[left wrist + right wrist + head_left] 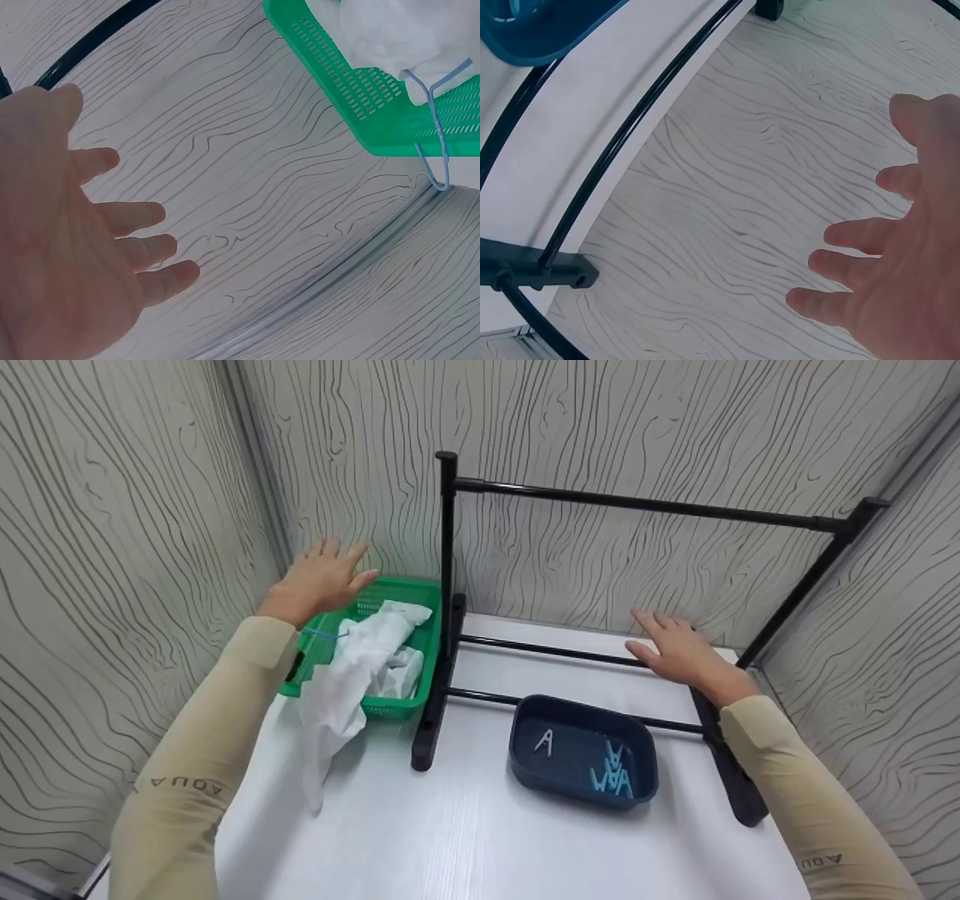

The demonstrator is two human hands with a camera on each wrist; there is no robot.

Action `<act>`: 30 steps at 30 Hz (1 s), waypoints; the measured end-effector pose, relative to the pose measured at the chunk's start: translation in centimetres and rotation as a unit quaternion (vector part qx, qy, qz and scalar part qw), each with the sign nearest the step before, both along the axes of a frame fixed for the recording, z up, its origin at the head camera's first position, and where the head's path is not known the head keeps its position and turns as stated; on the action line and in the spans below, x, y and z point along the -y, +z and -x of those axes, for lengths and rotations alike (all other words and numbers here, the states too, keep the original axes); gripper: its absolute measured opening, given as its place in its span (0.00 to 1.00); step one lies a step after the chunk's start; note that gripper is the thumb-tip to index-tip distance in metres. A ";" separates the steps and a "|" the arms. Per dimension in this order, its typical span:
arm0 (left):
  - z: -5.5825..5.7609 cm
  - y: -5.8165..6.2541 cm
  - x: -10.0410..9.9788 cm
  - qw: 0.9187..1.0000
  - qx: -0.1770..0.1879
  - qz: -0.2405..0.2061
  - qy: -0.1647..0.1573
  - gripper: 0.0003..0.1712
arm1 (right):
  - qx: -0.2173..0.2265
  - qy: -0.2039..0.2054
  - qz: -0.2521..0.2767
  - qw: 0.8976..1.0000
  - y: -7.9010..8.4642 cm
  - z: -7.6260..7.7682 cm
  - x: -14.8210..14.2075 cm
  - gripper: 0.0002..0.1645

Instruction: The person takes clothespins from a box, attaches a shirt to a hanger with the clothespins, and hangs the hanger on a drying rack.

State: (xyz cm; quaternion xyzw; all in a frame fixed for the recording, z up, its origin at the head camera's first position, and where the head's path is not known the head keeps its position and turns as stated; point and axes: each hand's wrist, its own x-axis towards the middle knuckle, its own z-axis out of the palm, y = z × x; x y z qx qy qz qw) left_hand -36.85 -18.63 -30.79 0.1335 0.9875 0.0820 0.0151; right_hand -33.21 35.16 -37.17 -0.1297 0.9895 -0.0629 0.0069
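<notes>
My left hand hovers over the back left of a green basket, fingers spread and holding nothing. White cloth lies in the basket and drapes over its front rim onto the table. A blue wire hanger pokes out of the cloth in the left wrist view. My right hand, also with spread fingers and nothing in them, is above the right end of a black rack's lower bars. Between the rack's feet stands a dark blue tub with several light blue clothespins and one greyish clothespin.
The rack's left foot stands right beside the basket, and its right foot is under my right forearm. Wood-patterned panels close off the back and both sides of the white table.
</notes>
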 end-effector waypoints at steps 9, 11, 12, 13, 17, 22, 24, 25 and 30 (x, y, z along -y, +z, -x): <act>-1.0 -1.7 1.5 1.000 -0.004 -0.028 0.009 0.40 | 0.005 0.047 0.019 0.999 -0.9 -1.2 1.8 0.40; -1.4 -1.8 1.6 0.999 -0.014 -0.035 0.008 0.40 | 0.005 0.055 0.021 0.998 -1.0 -1.5 2.0 0.40; -1.5 -1.8 1.6 0.999 -0.018 -0.039 0.008 0.40 | 0.005 0.057 0.023 0.998 -1.0 -1.6 2.1 0.39; -1.7 -1.9 1.5 0.999 -0.022 -0.042 0.008 0.40 | 0.006 0.060 0.026 0.998 -1.1 -1.8 2.2 0.39; -2.2 -2.3 1.2 0.998 -0.033 -0.057 0.003 0.40 | 0.015 0.059 0.032 0.998 -1.4 -2.7 2.0 0.37; -3.3 -3.3 1.1 0.996 -0.047 -0.069 -0.002 0.39 | 0.021 0.057 0.022 0.998 -2.2 -3.4 1.7 0.35; -3.7 -3.6 1.2 0.996 -0.054 -0.074 -0.002 0.39 | 0.022 0.058 0.022 0.998 -2.8 -3.5 1.5 0.34; -3.9 -3.8 1.3 0.995 -0.056 -0.078 -0.002 0.39 | 0.022 0.060 0.024 0.998 -3.2 -3.5 1.4 0.34; -4.8 -4.5 2.0 0.993 -0.054 -0.104 0.013 0.38 | 0.019 0.069 0.046 0.996 -5.5 -3.5 0.8 0.30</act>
